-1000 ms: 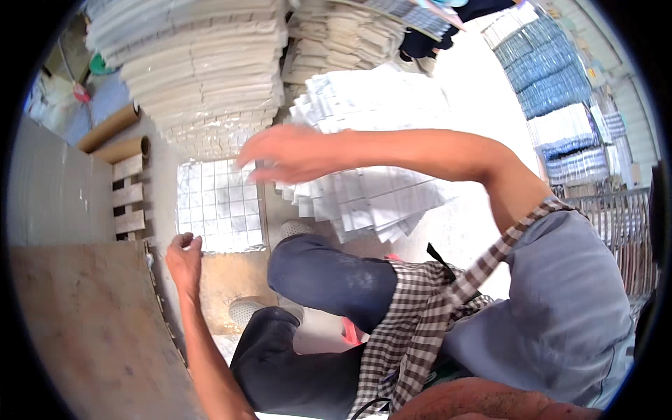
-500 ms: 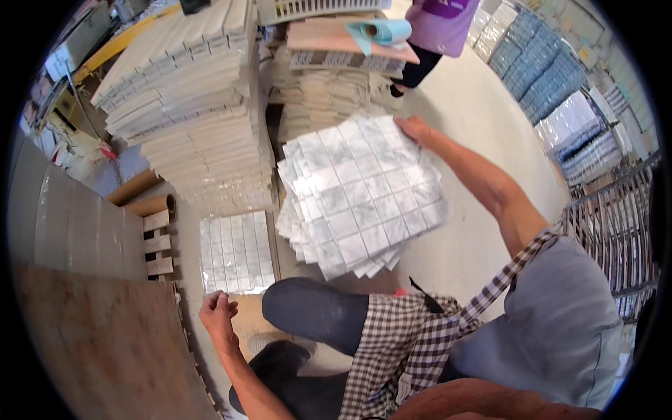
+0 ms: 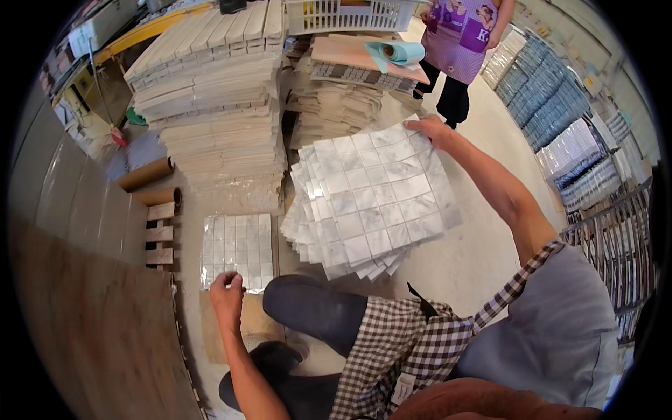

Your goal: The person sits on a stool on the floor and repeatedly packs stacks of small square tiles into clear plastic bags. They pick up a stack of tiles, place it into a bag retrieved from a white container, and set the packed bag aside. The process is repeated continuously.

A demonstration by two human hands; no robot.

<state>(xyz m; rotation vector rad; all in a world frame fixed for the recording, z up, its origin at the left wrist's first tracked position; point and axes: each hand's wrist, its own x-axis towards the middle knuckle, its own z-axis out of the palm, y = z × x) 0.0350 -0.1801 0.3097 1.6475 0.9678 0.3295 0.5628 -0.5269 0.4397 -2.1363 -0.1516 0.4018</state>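
Sorting: marble mosaic sheets are being handled one at a time, from a fanned heap to a single sheet on the floor.
Right hand (image 3: 432, 130): fingers closed in a pinch on the far corner of the top sheet (image 3: 381, 183) of the fanned pile (image 3: 329, 238), that corner lifted slightly.
Left hand (image 3: 225, 292): fingers curled down on the near edge of the flat sheet (image 3: 236, 248), holding it to its board (image 3: 248, 325).
Flat sheet: lies square on the floor, just left of the pile and in front of the knee (image 3: 308, 315).
Done: judging by the layout, one sheet is laid out apart.
Left: the fanned pile is thick, so most sheets seem untouched.
Surroundings: tall tile stacks (image 3: 217, 105) behind; cardboard tubes (image 3: 147, 183) at left; a person in a purple apron (image 3: 465, 35) beyond.
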